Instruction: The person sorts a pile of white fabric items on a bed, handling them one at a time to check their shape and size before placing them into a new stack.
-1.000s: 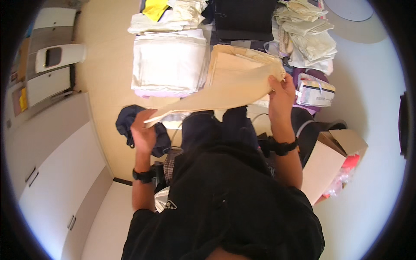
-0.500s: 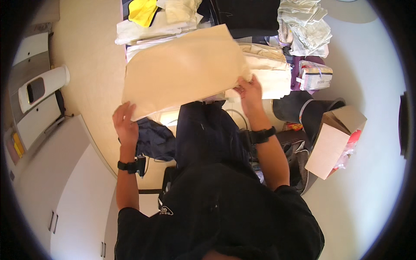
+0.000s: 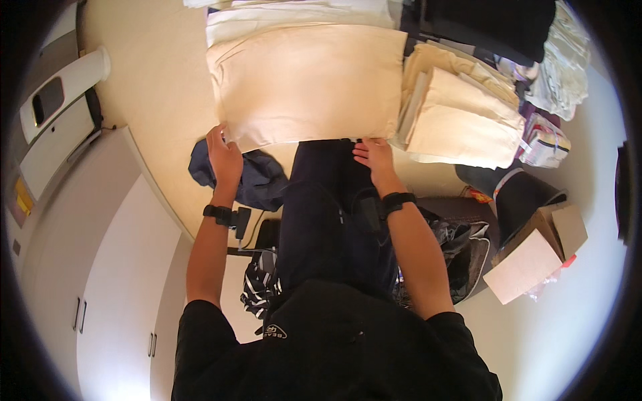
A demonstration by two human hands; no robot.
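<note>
The left hand (image 3: 224, 155) grips a corner of the cream cloth (image 3: 307, 83). The right hand (image 3: 374, 155) lies open on its edge.

Worn on the head, looking steeply down from close above both forearms onto the table (image 3: 154, 100), fisheye bending the edges.

We read this as home laundry or utility corner. We see pale surface (image 3: 160, 100) heaped with folded cream cloths (image 3: 461, 113) and dark garments (image 3: 495, 23), white cupboard doors (image 3: 114, 287) at left, open cardboard box (image 3: 535, 257) and bags on floor.
</note>
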